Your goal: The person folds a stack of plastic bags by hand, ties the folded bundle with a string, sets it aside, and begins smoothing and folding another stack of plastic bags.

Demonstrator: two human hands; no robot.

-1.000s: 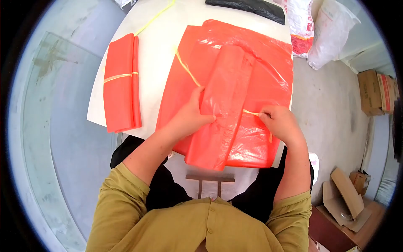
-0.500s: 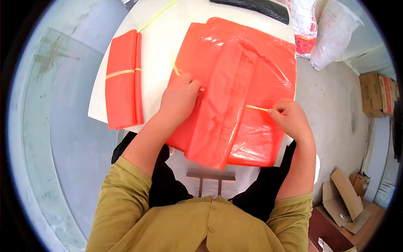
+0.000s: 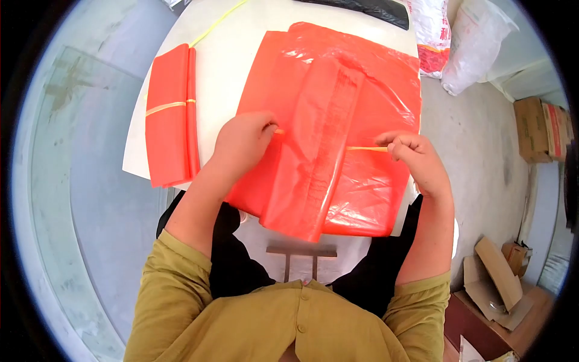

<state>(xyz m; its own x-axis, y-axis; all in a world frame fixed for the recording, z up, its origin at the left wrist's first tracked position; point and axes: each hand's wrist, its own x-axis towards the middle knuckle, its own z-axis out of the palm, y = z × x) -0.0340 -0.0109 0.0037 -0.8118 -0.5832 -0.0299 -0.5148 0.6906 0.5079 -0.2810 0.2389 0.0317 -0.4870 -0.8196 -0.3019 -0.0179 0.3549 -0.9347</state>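
Observation:
A long folded bundle of red plastic bags (image 3: 310,151) lies on top of a wider flat stack of red plastic bags (image 3: 389,90). A thin yellow strap (image 3: 367,148) shows on both sides of the folded bundle; its middle is hidden under it. My left hand (image 3: 244,139) pinches the strap close to the bundle's left side. To the right, my right hand (image 3: 419,158) has thumb and fingers closed on the other stretch of strap, which is drawn straight. Another red bundle (image 3: 169,136), bound round its middle with a yellow strap, lies at the left.
The white table (image 3: 220,78) carries everything. A loose yellow strap (image 3: 220,23) lies at its far left, and a black plastic roll (image 3: 368,11) at its far edge. White sacks (image 3: 476,42) stand beyond on the right. Cardboard boxes (image 3: 534,130) are on the right side.
My left hand has moved outward to the left with the strap. My right hand stays near its place with the fingers slightly shifted. The whole view has moved slightly.

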